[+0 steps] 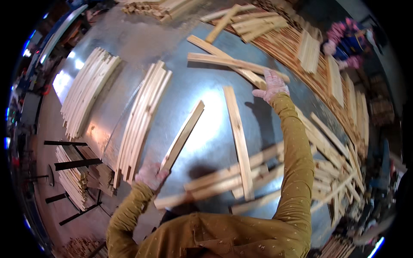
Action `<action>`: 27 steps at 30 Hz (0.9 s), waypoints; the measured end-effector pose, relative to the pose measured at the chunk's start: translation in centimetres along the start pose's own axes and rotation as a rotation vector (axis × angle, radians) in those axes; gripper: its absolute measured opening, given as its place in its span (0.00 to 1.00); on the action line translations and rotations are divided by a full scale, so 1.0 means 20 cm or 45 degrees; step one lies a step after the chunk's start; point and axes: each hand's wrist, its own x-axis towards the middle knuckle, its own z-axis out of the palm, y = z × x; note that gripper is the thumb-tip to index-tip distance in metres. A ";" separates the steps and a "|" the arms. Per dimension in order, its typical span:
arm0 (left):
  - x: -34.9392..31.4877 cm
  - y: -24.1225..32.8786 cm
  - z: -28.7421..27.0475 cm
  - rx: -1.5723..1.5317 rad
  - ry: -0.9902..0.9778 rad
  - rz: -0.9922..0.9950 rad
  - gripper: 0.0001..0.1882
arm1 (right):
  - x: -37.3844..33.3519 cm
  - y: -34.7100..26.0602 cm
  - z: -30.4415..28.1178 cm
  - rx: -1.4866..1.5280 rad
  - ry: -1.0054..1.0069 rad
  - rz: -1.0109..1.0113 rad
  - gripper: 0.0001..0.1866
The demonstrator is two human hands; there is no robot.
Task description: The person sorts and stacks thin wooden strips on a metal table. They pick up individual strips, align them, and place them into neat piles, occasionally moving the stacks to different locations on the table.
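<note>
Left grip (150, 176) around square-edged wooden strip (184, 134); glossy tabletop (205, 150)

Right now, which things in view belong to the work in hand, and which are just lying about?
Part of the work, judging by the hands:
wooden strip, held in the left hand
likely, strip stack beside that hand
crossed strips at the right hand
metal table beneath

Apparently just lying about:
black rack with timber, left
wood pile, lower left

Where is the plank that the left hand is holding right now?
In the head view, the held plank slants up and rightward from the left hand, left of centre, between a row of strips and a single plank to its right.
</note>
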 end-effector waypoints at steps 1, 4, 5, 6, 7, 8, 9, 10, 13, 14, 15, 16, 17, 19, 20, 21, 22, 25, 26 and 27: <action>0.04 -0.03 0.04 0.036 -0.003 -0.091 0.25 | 0.16 -0.04 0.05 -0.099 0.046 -0.043 0.56; 0.17 -0.16 0.17 0.081 0.070 -0.230 0.24 | 0.56 -0.23 0.16 -0.131 -0.069 -0.096 0.61; 0.18 -0.16 0.18 0.102 0.086 -0.245 0.24 | 0.63 -0.25 0.20 0.021 -0.310 -0.051 0.61; 0.18 -0.15 0.19 0.112 0.072 -0.260 0.23 | 0.67 -0.22 0.33 0.070 -0.241 -0.040 0.59; 0.17 -0.12 0.20 0.041 0.177 -0.278 0.20 | 0.68 -0.26 0.36 0.090 -0.251 -0.022 0.56; 0.17 -0.15 0.25 0.074 0.198 -0.312 0.18 | 0.66 -0.22 0.43 0.242 -0.169 -0.064 0.51; 0.18 -0.16 0.24 -0.044 0.157 -0.273 0.17 | 0.65 -0.19 0.46 0.320 -0.273 -0.045 0.48; 0.18 -0.19 0.27 -0.094 0.169 -0.277 0.17 | 0.58 -0.24 0.46 0.326 -0.331 -0.078 0.46; 0.18 -0.15 0.25 -0.173 0.111 -0.359 0.18 | 0.36 -0.32 0.46 0.402 -0.378 -0.211 0.39; 0.18 -0.12 0.22 -0.177 0.080 -0.388 0.18 | 0.27 -0.33 0.50 0.478 -0.316 -0.282 0.36; 0.17 -0.13 0.21 -0.224 0.054 -0.382 0.19 | 0.19 -0.39 0.49 0.379 -0.230 -0.274 0.36; 0.16 -0.15 0.23 -0.281 0.023 -0.373 0.19 | 0.14 -0.56 0.28 0.311 -0.430 -0.215 0.35; 0.13 -0.17 0.24 -0.337 -0.009 -0.365 0.20 | 0.09 -0.55 0.31 0.234 -0.325 -0.257 0.36; 0.06 -0.18 0.21 -0.487 0.043 -0.301 0.21 | -0.01 -0.48 0.24 0.159 -0.227 -0.301 0.37; 0.02 -0.20 0.21 -0.564 0.067 -0.278 0.21 | -0.04 -0.48 0.16 0.170 -0.250 -0.321 0.38; -0.01 -0.26 0.28 -0.525 0.288 -0.139 0.21 | -0.08 -0.48 0.07 0.184 -0.270 -0.345 0.38; -0.06 -0.30 0.28 -0.745 0.391 -0.044 0.21 | -0.12 -0.45 0.05 0.434 -0.086 -0.269 0.34; -0.18 -0.42 0.20 -1.227 0.708 0.233 0.18 | -0.16 -0.26 -0.04 1.069 0.439 -0.063 0.27; -0.24 -0.49 0.06 -1.070 0.500 0.131 0.17 | -0.16 -0.22 -0.12 1.150 0.507 -0.003 0.27; -0.27 -0.54 0.02 -1.189 0.471 0.057 0.19 | -0.16 -0.17 -0.22 1.215 0.540 0.055 0.27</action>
